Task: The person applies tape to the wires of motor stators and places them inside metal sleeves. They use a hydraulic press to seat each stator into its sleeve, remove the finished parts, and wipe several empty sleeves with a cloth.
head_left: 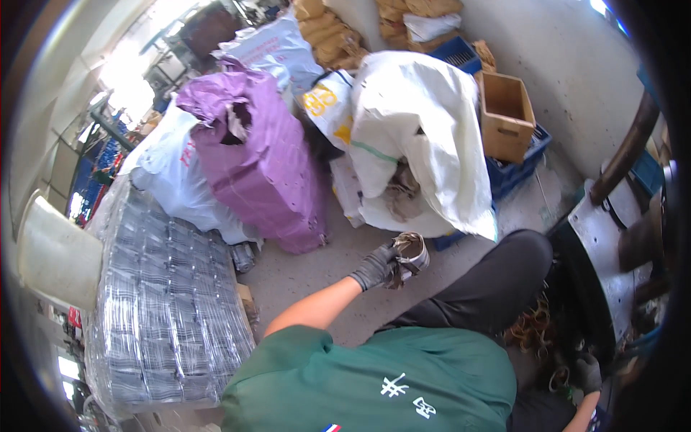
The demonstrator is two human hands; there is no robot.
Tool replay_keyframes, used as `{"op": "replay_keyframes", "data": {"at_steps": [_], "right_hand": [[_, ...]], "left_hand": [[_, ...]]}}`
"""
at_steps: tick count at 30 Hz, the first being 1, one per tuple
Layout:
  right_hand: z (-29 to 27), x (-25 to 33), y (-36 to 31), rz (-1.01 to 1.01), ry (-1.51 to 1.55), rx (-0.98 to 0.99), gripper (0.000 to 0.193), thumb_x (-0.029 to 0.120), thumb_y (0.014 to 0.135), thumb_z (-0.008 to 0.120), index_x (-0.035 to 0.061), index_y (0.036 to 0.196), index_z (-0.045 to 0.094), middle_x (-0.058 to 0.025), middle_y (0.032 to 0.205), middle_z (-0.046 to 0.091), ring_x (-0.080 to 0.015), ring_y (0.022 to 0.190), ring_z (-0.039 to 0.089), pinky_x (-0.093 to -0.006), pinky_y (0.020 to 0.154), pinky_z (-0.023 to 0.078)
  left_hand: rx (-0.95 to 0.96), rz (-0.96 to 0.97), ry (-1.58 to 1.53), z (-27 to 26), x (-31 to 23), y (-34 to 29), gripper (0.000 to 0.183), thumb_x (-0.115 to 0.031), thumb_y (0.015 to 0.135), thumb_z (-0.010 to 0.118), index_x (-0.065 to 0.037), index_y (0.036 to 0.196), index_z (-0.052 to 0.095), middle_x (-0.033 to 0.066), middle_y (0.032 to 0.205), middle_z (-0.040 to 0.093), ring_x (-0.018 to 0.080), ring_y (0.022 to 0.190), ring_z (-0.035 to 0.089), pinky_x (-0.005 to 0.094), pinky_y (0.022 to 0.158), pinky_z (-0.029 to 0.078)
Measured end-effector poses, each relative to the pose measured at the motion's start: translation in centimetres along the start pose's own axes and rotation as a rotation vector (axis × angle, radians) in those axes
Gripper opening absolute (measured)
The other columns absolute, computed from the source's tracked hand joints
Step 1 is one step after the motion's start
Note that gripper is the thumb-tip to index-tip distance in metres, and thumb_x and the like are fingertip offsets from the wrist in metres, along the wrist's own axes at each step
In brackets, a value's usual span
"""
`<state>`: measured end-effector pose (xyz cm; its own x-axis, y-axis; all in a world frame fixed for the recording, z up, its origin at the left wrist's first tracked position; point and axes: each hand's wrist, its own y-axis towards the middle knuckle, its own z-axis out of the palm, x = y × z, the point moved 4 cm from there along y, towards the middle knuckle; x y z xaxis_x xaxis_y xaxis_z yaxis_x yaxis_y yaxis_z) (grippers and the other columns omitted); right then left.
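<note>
One grey-gloved left hand (376,268) is gripping a hollow, silvery-brown, metal-looking ring (414,253) at its 2 o'clock. Looks light, kinda stiff; the side wall's probably the safest hold. Grey-gloved right hand (587,373), frame's 4 o'clock: grip's too dark to call.

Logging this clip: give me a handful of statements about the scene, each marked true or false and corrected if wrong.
1. The person's left grip is gloved and holds a ring. True.
2. The wooden box stands left of the purple sack in the picture. False: it stands to the right.
3. The white sack appears between the purple sack and the wooden box. True.
4. The person's shirt is red. False: it is green.
5. The person's right grip is bare. False: it is gloved too.
6. The grey stack is at the left side of the picture. True.
</note>
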<state>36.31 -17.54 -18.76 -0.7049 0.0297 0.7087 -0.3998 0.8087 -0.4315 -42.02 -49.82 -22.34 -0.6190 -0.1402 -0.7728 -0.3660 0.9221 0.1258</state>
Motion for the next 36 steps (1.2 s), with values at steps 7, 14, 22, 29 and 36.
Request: {"op": "replay_keyframes", "data": {"at_steps": [7, 14, 22, 29, 36], "right_hand": [[0.4, 4.0, -2.5, 0.192, -0.070, -0.021, 0.028, 0.018, 0.093, 0.066, -0.0006, 0.114, 0.072, -0.0055, 0.088, 0.071, -0.0133, 0.076, 0.065, -0.0298, 0.069, 0.054], [1.8, 13.6, -1.6, 0.005, -0.187, -0.051, 0.031, 0.011, 0.093, 0.068, -0.0019, 0.121, 0.068, -0.0109, 0.103, 0.073, -0.0210, 0.096, 0.069, -0.0345, 0.089, 0.055], [14.9, 46.1, 4.5, -0.846, -0.071, 0.139, 0.077, 0.015, 0.082, 0.085, -0.0016, 0.148, 0.049, -0.0179, 0.136, 0.060, -0.0299, 0.129, 0.058, -0.0363, 0.114, 0.043], [31.0, 53.6, 12.6, -0.930, -0.011, 0.197, 0.078, 0.011, 0.086, 0.077, 0.0067, 0.156, 0.043, -0.0236, 0.110, 0.072, -0.0338, 0.104, 0.072, -0.0421, 0.094, 0.056], [32.5, 50.4, 20.2, -0.569, 0.650, 0.157, 0.020, 0.001, 0.098, 0.064, 0.0011, 0.117, 0.066, -0.0072, 0.096, 0.073, -0.0139, 0.084, 0.068, -0.0298, 0.075, 0.056]], "left_hand": [[0.093, -0.743, -0.742, 14.3, 6.0, 2.0, 0.030, -0.002, 0.099, 0.052, -0.005, 0.124, 0.068, 0.0151, 0.115, 0.073, 0.0222, 0.096, 0.069, 0.0369, 0.087, 0.057], [0.107, -0.408, 0.094, 10.8, 2.8, 3.8, 0.035, -0.007, 0.086, 0.073, -0.004, 0.121, 0.071, 0.0201, 0.114, 0.074, 0.0370, 0.096, 0.071, 0.0440, 0.091, 0.056], [0.010, -0.023, -0.524, 3.0, -13.0, 9.9, 0.032, 0.001, 0.089, 0.070, -0.006, 0.121, 0.070, 0.0089, 0.114, 0.074, 0.0159, 0.108, 0.069, 0.0327, 0.093, 0.057], [-0.108, -0.124, -0.571, -2.4, -18.2, 14.2, 0.015, -0.005, 0.095, 0.069, -0.009, 0.108, 0.066, -0.0004, 0.098, 0.066, 0.0112, 0.089, 0.062, 0.0270, 0.079, 0.055], [-0.707, 0.180, 0.318, -27.0, -13.0, 13.5, 0.015, -0.003, 0.100, 0.057, 0.000, 0.113, 0.064, 0.0092, 0.106, 0.067, 0.0216, 0.096, 0.067, 0.0384, 0.088, 0.053]]}}
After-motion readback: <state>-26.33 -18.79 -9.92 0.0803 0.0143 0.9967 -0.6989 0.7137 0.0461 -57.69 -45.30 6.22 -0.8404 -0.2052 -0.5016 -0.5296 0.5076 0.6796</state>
